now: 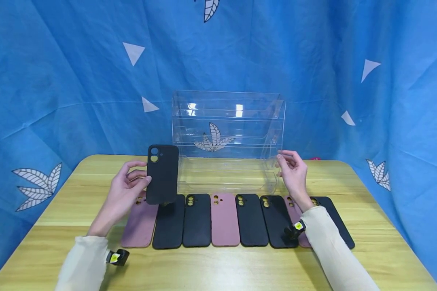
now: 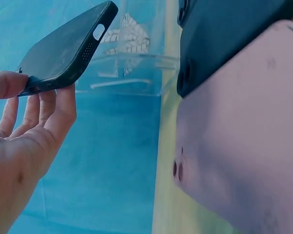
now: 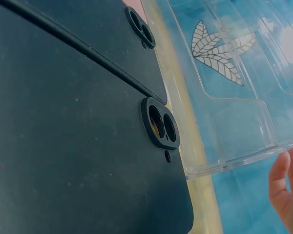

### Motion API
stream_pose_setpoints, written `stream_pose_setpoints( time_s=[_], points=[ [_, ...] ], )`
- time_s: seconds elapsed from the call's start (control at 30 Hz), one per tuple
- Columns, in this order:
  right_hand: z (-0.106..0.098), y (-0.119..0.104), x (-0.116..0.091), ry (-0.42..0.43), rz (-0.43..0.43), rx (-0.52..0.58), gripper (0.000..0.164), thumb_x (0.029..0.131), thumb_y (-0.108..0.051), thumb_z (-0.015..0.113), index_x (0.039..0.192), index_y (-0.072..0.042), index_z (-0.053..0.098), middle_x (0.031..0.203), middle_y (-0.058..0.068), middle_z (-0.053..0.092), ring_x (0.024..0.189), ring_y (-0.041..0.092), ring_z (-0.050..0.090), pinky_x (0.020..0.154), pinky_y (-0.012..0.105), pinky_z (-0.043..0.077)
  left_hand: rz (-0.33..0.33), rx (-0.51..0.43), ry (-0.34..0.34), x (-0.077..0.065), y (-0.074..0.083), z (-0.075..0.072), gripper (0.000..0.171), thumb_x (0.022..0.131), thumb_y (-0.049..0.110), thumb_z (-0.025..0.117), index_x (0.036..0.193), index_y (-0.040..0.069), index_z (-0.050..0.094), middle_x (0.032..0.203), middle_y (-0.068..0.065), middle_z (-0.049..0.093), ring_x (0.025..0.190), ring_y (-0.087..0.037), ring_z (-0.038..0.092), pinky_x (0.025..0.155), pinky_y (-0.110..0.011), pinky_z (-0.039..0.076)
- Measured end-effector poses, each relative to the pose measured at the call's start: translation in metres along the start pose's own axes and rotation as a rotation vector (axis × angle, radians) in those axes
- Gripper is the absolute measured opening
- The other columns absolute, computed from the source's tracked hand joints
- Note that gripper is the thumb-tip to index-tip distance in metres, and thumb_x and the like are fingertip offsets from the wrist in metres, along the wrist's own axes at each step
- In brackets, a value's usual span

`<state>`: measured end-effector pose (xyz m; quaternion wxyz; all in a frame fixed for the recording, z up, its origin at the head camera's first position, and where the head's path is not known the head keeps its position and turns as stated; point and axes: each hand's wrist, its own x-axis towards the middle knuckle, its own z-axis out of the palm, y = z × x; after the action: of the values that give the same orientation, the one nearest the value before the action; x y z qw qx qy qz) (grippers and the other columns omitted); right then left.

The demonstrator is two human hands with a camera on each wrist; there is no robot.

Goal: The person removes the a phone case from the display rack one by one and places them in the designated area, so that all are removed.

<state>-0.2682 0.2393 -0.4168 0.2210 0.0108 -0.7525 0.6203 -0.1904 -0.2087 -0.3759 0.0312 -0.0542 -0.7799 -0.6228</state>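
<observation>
My left hand (image 1: 125, 186) pinches a black phone case (image 1: 162, 173) by its left edge, thumb on the near face and fingers behind. In the head view the case stands upright above the row, back facing me, overlapping the left side of a clear tiered plastic rack (image 1: 225, 188). The left wrist view shows this black case (image 2: 68, 48) tilted, its port-cutout end toward the camera. My right hand (image 1: 293, 171) is at the rack's right side, relaxed fingertips (image 3: 282, 163) right at the side panel's edge.
Along the rack's front, several phone cases lie side by side: a pink case (image 1: 140, 226) at the left end, another pink case (image 1: 225, 222) mid-row, a black case (image 1: 336, 220) at the right end. A blue patterned cloth (image 1: 76, 81) hangs behind the wooden table (image 1: 218, 268).
</observation>
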Motion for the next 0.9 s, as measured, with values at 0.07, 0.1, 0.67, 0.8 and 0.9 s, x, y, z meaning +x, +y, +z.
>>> stream_pose_setpoints(
  time_s=[0.07, 0.1, 0.67, 0.8, 0.9],
  points=[
    [0.000, 0.001, 0.000, 0.002, -0.007, 0.000, 0.031, 0.103, -0.021, 0.061, 0.125, 0.001, 0.063, 0.101, -0.011, 0.068, 0.077, 0.010, 0.065, 0.054, 0.019, 0.054, -0.004, -0.027, -0.006, -0.003, -0.002, -0.005, 0.038, 0.102, 0.017, 0.063, 0.137, 0.021, 0.046, 0.104, 0.012, 0.068, 0.082, -0.008, 0.071, 0.065, -0.029, 0.060],
    [0.000, 0.001, 0.000, 0.003, -0.010, -0.002, 0.032, 0.103, -0.021, 0.061, 0.125, 0.002, 0.063, 0.101, -0.012, 0.068, 0.077, 0.009, 0.065, 0.054, 0.019, 0.054, -0.003, -0.038, -0.005, -0.004, -0.004, -0.007, 0.038, 0.102, 0.016, 0.063, 0.136, 0.021, 0.047, 0.103, 0.012, 0.069, 0.083, -0.007, 0.071, 0.066, -0.028, 0.061],
    [0.001, 0.002, 0.000, 0.007, -0.013, -0.001, 0.028, 0.104, -0.020, 0.060, 0.124, 0.000, 0.064, 0.103, -0.011, 0.068, 0.077, 0.007, 0.064, 0.054, 0.019, 0.054, -0.038, 0.149, 0.002, -0.021, -0.023, -0.050, 0.037, 0.104, 0.017, 0.060, 0.138, 0.021, 0.046, 0.103, 0.020, 0.066, 0.089, 0.001, 0.068, 0.072, -0.027, 0.061],
    [0.001, -0.009, -0.004, 0.003, 0.003, -0.004, 0.028, 0.103, -0.016, 0.060, 0.125, 0.002, 0.063, 0.107, -0.001, 0.070, 0.077, 0.008, 0.065, 0.055, 0.019, 0.054, -0.041, 0.169, -0.017, -0.025, -0.029, -0.060, 0.035, 0.104, 0.015, 0.059, 0.137, 0.022, 0.046, 0.102, 0.021, 0.066, 0.088, 0.001, 0.068, 0.070, -0.029, 0.060],
    [0.002, -0.017, -0.006, 0.001, 0.020, 0.002, 0.028, 0.103, -0.012, 0.059, 0.126, 0.004, 0.063, 0.112, 0.009, 0.069, 0.077, 0.008, 0.065, 0.055, 0.020, 0.055, -0.052, 0.175, -0.036, -0.028, -0.033, -0.069, 0.034, 0.105, 0.016, 0.059, 0.136, 0.024, 0.047, 0.102, 0.021, 0.066, 0.088, 0.001, 0.068, 0.070, -0.029, 0.060]
  ],
)
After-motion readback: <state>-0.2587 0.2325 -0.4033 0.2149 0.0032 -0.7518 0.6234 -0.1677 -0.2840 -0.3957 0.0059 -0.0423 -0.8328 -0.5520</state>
